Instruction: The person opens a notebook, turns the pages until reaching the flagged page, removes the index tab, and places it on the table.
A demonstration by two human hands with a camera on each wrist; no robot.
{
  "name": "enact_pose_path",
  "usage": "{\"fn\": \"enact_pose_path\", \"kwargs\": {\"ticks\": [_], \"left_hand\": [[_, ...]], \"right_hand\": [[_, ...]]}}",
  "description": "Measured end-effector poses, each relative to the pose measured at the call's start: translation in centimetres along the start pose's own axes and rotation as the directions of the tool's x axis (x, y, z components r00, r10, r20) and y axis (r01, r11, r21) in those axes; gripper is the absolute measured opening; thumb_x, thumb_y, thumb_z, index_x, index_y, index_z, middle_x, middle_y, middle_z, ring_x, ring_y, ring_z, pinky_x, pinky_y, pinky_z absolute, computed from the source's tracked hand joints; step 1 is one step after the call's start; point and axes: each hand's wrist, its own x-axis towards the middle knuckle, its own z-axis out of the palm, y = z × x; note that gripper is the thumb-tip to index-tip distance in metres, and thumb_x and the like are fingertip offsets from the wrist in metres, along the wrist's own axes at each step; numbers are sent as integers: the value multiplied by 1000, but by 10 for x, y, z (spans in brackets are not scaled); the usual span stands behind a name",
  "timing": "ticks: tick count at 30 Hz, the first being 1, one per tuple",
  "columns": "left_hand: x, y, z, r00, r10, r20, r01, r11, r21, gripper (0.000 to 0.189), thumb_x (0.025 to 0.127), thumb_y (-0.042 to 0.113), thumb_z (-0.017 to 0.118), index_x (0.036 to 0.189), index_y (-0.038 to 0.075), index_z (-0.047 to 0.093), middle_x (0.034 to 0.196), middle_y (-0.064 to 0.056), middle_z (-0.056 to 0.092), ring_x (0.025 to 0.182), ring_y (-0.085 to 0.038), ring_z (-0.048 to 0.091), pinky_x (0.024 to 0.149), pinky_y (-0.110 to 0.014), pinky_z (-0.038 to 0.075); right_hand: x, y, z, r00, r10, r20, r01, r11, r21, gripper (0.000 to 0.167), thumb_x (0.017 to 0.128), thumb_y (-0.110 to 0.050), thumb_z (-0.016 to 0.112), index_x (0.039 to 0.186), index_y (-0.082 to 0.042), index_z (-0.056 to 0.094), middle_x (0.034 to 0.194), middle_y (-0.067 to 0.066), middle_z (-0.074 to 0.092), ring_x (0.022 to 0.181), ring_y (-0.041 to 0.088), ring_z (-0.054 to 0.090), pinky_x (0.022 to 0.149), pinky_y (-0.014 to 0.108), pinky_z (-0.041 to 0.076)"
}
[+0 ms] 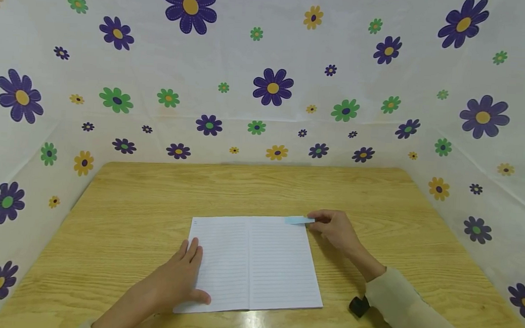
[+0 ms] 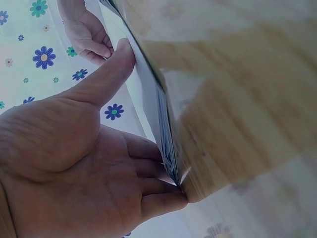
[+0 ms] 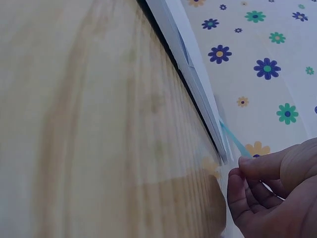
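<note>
An open notebook (image 1: pixel 284 264) with lined white pages lies flat on the wooden table (image 1: pixel 154 188). My left hand (image 1: pixel 181 276) rests on its left edge, thumb on the lower part of the page and fingers along the side. At the top right corner, my right hand (image 1: pixel 335 229) pinches the end of a pale blue paper strip (image 1: pixel 296 220) between thumb and fingers. The strip overlaps the top of the right page. In the right wrist view the strip (image 3: pixel 235 139) slants from the page edge to the fingertips.
A small black object (image 1: pixel 359 306) lies on the table beside the right sleeve (image 1: pixel 398 300). White cloth (image 1: pixel 232 58) printed with flowers hangs behind the table and along both sides.
</note>
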Motion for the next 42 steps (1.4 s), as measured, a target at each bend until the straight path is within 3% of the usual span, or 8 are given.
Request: {"fn": "enact_pose_path", "kwargs": {"ticks": [15, 42], "left_hand": [[-1, 1, -1, 1000, -9, 4, 9, 1000, -17, 112, 81, 53, 81, 146, -24, 34, 156, -46, 19, 147, -60, 16, 119, -60, 25], [0, 1, -1, 1000, -21, 7, 21, 999, -30, 113, 80, 53, 82, 147, -24, 33, 157, -46, 18, 148, -60, 15, 120, -60, 24]], "right_hand": [[2, 3, -2, 1000, 1, -14, 0, 999, 45, 21, 99, -12, 71, 109, 6, 76, 95, 13, 76, 82, 20, 68, 70, 26, 56], [6, 2, -1, 998, 57, -24, -56, 996, 63, 25, 101, -17, 69, 111, 5, 75, 98, 12, 76, 82, 19, 68, 73, 25, 57]]}}
